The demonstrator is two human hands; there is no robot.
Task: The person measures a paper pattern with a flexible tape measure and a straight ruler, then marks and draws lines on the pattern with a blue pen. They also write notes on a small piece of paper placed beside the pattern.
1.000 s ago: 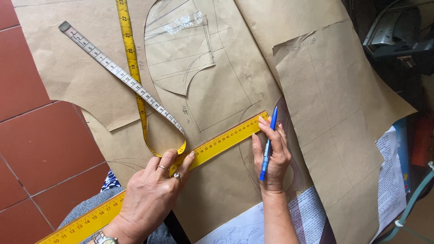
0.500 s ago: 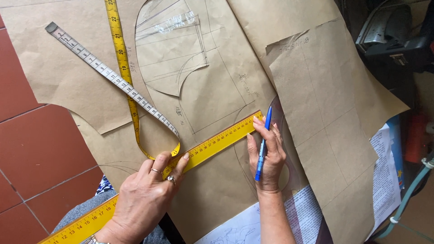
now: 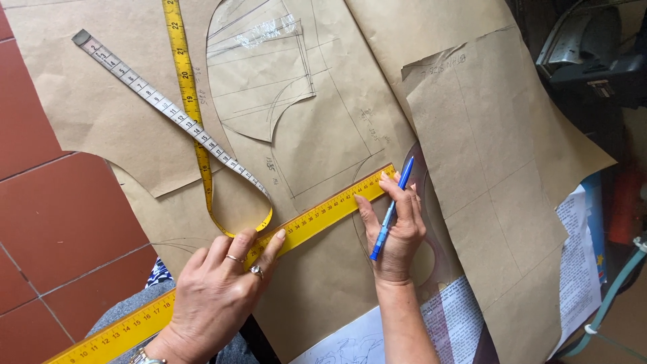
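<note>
My left hand (image 3: pixel 216 296) presses flat on a long yellow ruler (image 3: pixel 317 217) that lies slanted across brown pattern paper (image 3: pixel 323 135). My right hand (image 3: pixel 397 226) rests on the paper at the ruler's upper end, with a blue pen (image 3: pixel 391 209) held between its fingers. Under the right hand lies a clear curved template (image 3: pixel 431 249). Pencil lines and curves are drawn on the paper.
A yellow and white measuring tape (image 3: pixel 195 135) loops over the paper at upper left. A second brown paper sheet (image 3: pixel 485 168) overlaps at right. Red floor tiles (image 3: pixel 60 222) show at left, printed newspaper (image 3: pixel 579 249) at lower right, a dark machine (image 3: pixel 586 47) at top right.
The view has shifted slightly. Both hands stay on the ruler and the paper; the pen remains in the right hand.
</note>
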